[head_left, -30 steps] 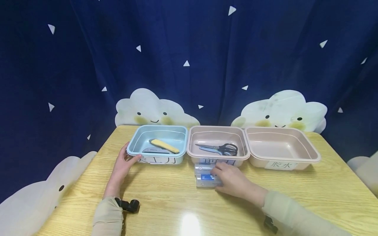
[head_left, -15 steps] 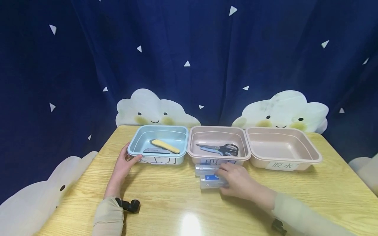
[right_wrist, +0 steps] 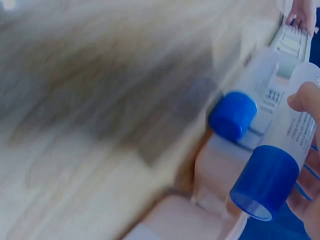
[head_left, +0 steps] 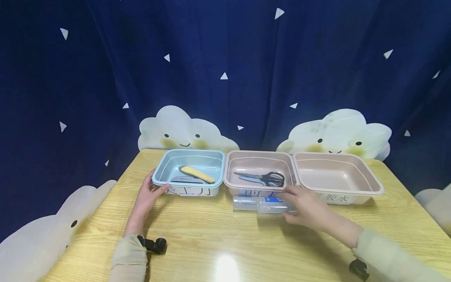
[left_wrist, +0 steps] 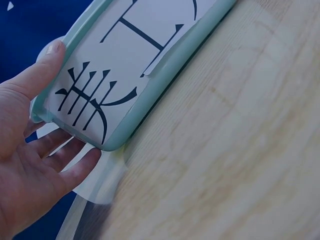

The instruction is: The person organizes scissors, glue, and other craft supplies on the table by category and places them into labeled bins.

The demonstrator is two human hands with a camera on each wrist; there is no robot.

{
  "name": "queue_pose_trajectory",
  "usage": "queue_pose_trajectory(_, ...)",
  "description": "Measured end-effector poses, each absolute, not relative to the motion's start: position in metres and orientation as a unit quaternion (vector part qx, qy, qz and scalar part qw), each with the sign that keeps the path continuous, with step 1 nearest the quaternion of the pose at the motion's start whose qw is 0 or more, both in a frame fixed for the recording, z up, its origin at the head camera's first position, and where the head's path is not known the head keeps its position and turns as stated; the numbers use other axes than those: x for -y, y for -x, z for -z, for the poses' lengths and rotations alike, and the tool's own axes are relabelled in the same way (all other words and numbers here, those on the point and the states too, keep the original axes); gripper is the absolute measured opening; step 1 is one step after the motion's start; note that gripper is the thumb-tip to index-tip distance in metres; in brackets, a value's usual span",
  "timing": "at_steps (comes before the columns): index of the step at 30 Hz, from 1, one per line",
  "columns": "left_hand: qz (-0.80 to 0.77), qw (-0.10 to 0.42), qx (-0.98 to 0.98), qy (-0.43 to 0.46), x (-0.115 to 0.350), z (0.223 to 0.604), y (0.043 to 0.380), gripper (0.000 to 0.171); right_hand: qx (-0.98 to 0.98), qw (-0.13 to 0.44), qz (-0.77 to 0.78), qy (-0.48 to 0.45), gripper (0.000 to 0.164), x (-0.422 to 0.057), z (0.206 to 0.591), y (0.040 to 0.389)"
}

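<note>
My left hand point(head_left: 145, 199) holds the left front corner of a light blue plastic bin point(head_left: 169, 153); in the left wrist view its thumb lies on the rim and the fingers go round the end. My right hand point(head_left: 308, 205) grips a clear glue bottle point(head_left: 269, 206) with a blue cap point(right_wrist: 266, 181), lifted off the table in front of the bins. A second clear glue bottle point(head_left: 244, 203), also blue-capped, lies on the table before the middle bin, partly hidden by the held one. The palm side of the right hand is partly out of frame in its wrist view.
A yellow utility knife point(head_left: 197, 174) and a grey one point(head_left: 186, 179) lie in the blue bin. Scissors point(head_left: 271, 179) lie in the middle pinkish bin point(head_left: 260, 154). To its right stands another pinkish bin point(head_left: 373, 184) with a paper label. A dark blue curtain point(head_left: 246, 78) hangs behind the table.
My right hand has picked up the nearer glue bottle and moved it right and up, towards the gap between the middle and right bins. The left hand has stayed on the blue bin.
</note>
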State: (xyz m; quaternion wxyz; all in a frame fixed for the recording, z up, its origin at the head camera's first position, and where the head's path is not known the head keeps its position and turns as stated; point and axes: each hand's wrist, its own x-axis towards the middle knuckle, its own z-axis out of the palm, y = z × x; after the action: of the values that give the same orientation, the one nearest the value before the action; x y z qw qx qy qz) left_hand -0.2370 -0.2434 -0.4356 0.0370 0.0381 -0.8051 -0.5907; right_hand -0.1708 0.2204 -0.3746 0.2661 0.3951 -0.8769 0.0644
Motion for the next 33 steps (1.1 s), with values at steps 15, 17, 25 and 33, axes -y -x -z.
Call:
queue_pose_trajectory(15, 0.587, 0.030, 0.808, -0.042, 0.244, 0.436, 0.236, 0.090, 0.900, 0.252, -0.047, -0.352, 0.050, -0.274, 0.335, 0.182)
queue_pose_trajectory(17, 0.587, 0.030, 0.808, -0.042, 0.244, 0.435, 0.236, 0.090, 0.898, 0.252, -0.053, -0.357, 0.050, -0.281, 0.334, 0.185)
queue_pose_trajectory(25, 0.589, 0.030, 0.807, -0.041, 0.244, 0.436, 0.237, 0.090, 0.892, 0.270, -0.068, -0.357, 0.055, -0.305, 0.336, 0.202)
queue_pose_trajectory(33, 0.584, 0.033, 0.810, -0.044, 0.243, 0.434, 0.236, 0.090, 0.931, 0.210, -0.098, -0.281, 0.048, -0.320, 0.340, 0.214)
